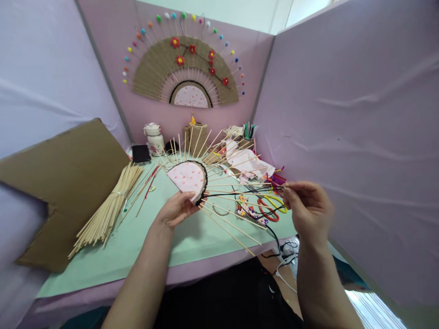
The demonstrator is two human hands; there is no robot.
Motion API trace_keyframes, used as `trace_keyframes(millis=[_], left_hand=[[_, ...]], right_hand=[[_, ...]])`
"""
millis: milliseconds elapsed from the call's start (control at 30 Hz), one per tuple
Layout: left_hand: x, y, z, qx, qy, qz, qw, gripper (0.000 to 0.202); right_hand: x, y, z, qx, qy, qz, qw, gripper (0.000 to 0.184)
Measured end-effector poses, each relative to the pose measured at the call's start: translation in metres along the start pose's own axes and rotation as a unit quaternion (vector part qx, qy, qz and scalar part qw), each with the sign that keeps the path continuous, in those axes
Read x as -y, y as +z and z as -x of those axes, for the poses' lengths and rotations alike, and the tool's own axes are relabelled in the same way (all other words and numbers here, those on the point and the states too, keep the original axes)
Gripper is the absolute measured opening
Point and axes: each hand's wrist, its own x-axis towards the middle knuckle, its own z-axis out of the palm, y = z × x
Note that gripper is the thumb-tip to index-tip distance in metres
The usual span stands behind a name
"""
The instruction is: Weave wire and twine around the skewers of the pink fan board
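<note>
Above a green table [206,242], the left hand [176,210] is gripping the lower corner of a half-round stick fan [188,178]. Farther right, the right hand [310,208] is pinching a black cord [222,194] stretching sideways from the fan's edge, roughly along its sticks [233,225].

Matt wooden sticks [236,184], smooth cloth half-disc [187,176], black cord [222,195], smooth matt cardboard [72,169]

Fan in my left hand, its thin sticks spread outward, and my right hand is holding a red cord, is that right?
Not quite: the head view shows that the cord is black, not red. The rest stands: the fan is in your left hand, its thin sticks spread outward, and your right hand holds the cord.
</note>
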Motion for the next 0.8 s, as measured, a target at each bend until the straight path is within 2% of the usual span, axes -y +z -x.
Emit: trace_keyframes(millis=[133, 267, 400, 533, 700, 800], left_hand=[[-0.001, 0.000, 0.000, -0.007, -0.001, 0.010, 1.000, 0.023], [-0.002, 0.004, 0.002, -0.007, -0.005, 0.014, 1.000, 0.020], [-0.002, 0.002, 0.002, 0.002, -0.013, 0.003, 1.000, 0.020], [0.001, -0.003, 0.000, 0.035, -0.015, -0.011, 0.999, 0.028], [0.003, -0.009, -0.002, 0.078, -0.029, -0.022, 0.996, 0.027], [0.004, -0.010, -0.002, 0.087, -0.034, -0.003, 0.996, 0.030]], right_hand=[[0.003, 0.001, 0.009, -0.018, -0.073, 0.031, 0.997, 0.010], [0.002, 0.001, 0.011, -0.024, -0.093, 0.031, 0.995, 0.008], [0.001, 0.003, 0.003, -0.025, -0.052, 0.025, 0.998, 0.011], [-0.004, 0.004, -0.007, -0.028, -0.029, 0.036, 0.999, 0.012], [-0.020, 0.007, -0.011, -0.021, 0.030, 0.016, 0.999, 0.015], [-0.033, 0.020, -0.012, 0.012, 0.076, -0.008, 0.997, 0.017]])
